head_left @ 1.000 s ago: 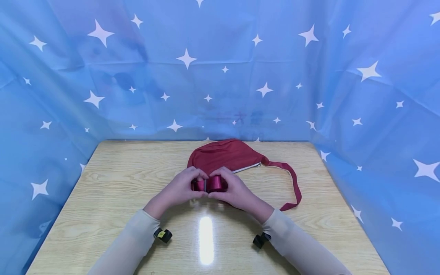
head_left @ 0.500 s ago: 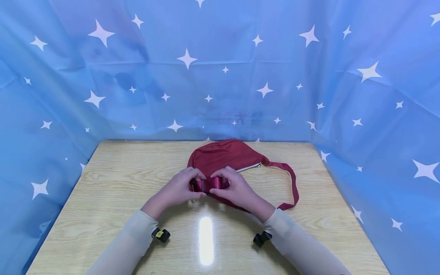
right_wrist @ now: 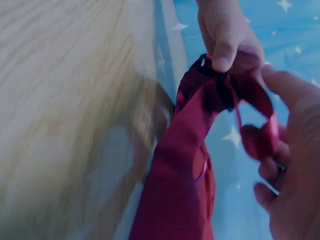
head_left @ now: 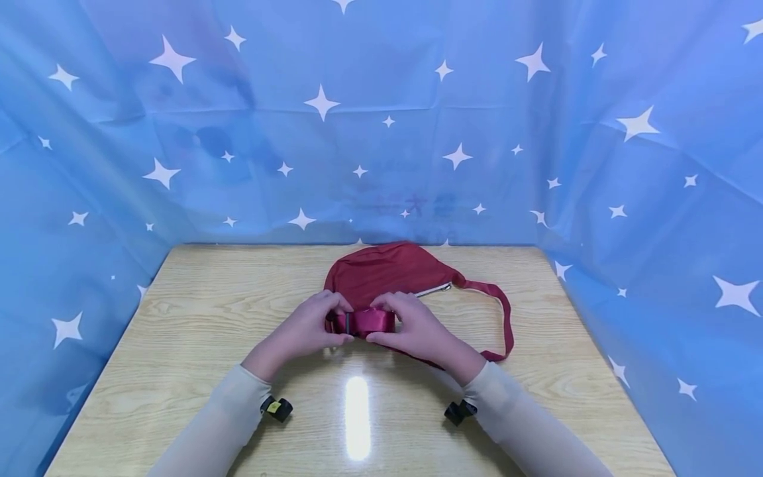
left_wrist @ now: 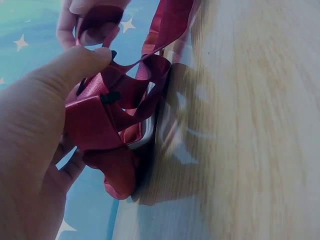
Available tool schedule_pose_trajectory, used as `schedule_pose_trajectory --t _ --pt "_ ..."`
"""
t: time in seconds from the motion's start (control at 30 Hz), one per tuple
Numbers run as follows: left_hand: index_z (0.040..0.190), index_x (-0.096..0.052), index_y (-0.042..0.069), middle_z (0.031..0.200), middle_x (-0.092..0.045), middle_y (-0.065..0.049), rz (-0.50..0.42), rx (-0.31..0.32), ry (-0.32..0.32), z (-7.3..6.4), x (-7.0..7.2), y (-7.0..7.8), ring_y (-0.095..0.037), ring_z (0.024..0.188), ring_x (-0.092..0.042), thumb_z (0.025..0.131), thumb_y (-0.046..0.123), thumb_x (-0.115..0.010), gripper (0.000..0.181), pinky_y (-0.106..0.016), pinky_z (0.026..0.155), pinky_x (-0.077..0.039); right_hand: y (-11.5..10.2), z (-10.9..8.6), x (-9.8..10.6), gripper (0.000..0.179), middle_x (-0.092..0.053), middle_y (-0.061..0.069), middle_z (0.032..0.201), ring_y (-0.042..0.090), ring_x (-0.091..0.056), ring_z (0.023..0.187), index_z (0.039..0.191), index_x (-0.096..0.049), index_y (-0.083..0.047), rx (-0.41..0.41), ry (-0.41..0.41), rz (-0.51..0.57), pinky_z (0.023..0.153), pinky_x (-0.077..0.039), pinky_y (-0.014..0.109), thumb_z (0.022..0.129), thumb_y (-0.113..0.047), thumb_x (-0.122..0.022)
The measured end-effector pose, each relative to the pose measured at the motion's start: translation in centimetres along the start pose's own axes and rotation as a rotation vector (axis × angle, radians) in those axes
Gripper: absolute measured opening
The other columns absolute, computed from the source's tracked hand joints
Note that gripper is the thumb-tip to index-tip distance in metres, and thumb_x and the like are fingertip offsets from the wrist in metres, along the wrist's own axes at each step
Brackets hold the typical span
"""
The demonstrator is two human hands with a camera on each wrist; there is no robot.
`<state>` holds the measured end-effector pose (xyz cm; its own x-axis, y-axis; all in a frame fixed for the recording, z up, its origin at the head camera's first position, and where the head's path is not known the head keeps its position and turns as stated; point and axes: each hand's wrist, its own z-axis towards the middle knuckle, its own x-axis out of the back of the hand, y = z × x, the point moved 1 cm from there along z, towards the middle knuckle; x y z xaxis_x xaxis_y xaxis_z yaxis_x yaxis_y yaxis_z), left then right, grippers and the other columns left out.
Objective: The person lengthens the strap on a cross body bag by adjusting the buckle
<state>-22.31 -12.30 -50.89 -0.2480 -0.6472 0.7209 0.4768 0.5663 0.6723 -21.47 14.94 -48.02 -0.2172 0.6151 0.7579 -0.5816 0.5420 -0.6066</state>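
Observation:
A dark red waist bag (head_left: 381,271) lies at the back middle of the table, its silver zipper (head_left: 433,290) partly showing. Just in front of it, my left hand (head_left: 306,331) pinches the red strap at a black slide buckle (head_left: 348,322); the left wrist view shows the thumb along the buckle's edge. A loop of the strap (head_left: 372,320) stands out to the right of that buckle. My right hand (head_left: 420,331) holds this loop, its fingers curled at the loop's far end in the right wrist view (right_wrist: 262,142).
The rest of the strap (head_left: 507,311) curves over the wooden table (head_left: 208,318) to the right of the bag. A blue curtain with white stars (head_left: 381,132) hangs behind and at both sides. Small black cameras sit on both wrists.
My right hand has moved slightly right, away from the left, and the strap loop between them is longer. The strap's trailing curve on the table has drawn a little to the left.

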Motion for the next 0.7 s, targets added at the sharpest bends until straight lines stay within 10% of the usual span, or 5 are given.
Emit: schedule_pose_trajectory --t 0.27,0.7 --pt "0.121 -0.069 0.022 0.107 -0.062 0.010 0.010 -0.016 -0.018 0.0 -0.1 0.3 -0.011 0.096 -0.061 0.087 0.032 -0.098 0.046 -0.036 0.084 -0.056 -0.8 0.5 -0.7 0.048 -0.074 0.000 0.106 0.013 -0.058 0.090 0.124 -0.080 -0.014 0.081 0.018 -0.219 0.080 -0.045 0.035 0.089 -0.043 -0.095" --pt "0.120 -0.069 0.023 0.110 -0.063 0.010 -0.018 0.045 -0.016 -0.5 0.3 -0.3 -0.012 0.102 -0.062 0.086 0.034 -0.098 0.046 -0.039 0.091 -0.056 0.9 -1.1 -0.6 0.037 -0.072 -0.009 0.110 0.018 -0.056 0.094 0.125 -0.079 -0.024 0.033 0.135 0.112 0.075 -0.053 0.041 0.091 -0.025 -0.095"
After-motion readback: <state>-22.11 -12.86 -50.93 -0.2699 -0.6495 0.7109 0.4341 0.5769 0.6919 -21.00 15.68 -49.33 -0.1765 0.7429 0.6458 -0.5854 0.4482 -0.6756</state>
